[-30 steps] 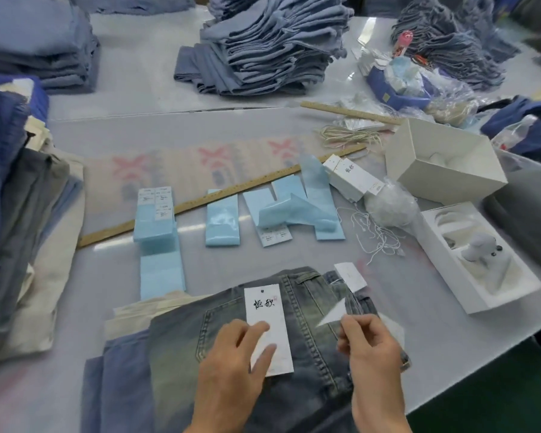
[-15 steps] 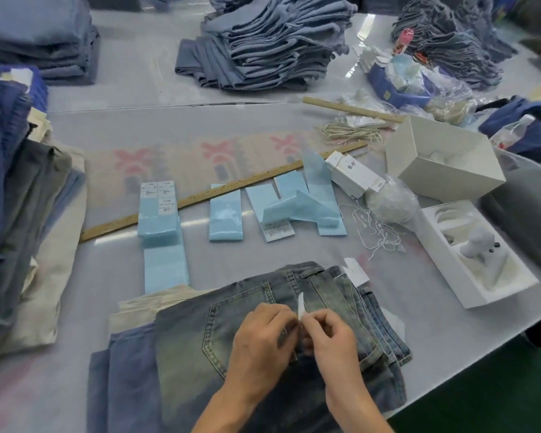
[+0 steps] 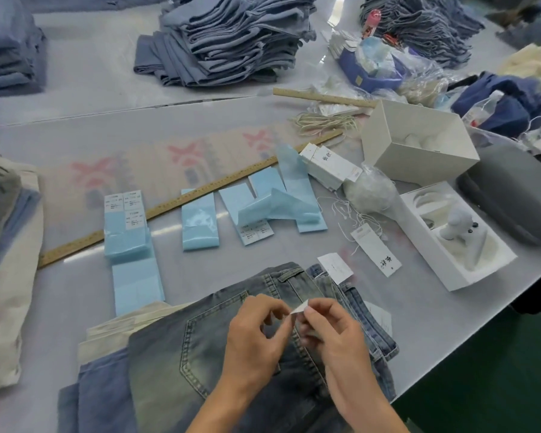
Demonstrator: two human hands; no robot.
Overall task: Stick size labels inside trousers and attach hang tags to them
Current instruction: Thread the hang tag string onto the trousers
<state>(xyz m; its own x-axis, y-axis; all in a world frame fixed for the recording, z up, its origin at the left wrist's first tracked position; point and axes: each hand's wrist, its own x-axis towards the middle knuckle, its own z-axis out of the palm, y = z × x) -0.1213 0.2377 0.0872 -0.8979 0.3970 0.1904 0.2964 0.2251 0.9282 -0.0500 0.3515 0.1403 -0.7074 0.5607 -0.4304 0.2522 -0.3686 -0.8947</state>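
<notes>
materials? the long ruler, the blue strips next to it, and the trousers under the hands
Long ruler: looks like wood, matte tan with printed tick marks. Blue strips: probably glossy coated sticker backing; they show glare and curl. Trousers: denim, faded blue-grey wash, visible tan topstitching and twill texture.

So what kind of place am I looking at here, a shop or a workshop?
Most likely a garment finishing or packing workshop, not a shop. Tall piles of folded trousers cover the table, blue label sheets lie beside a long ruler, and both hands pinch a small white label over jeans.
</notes>
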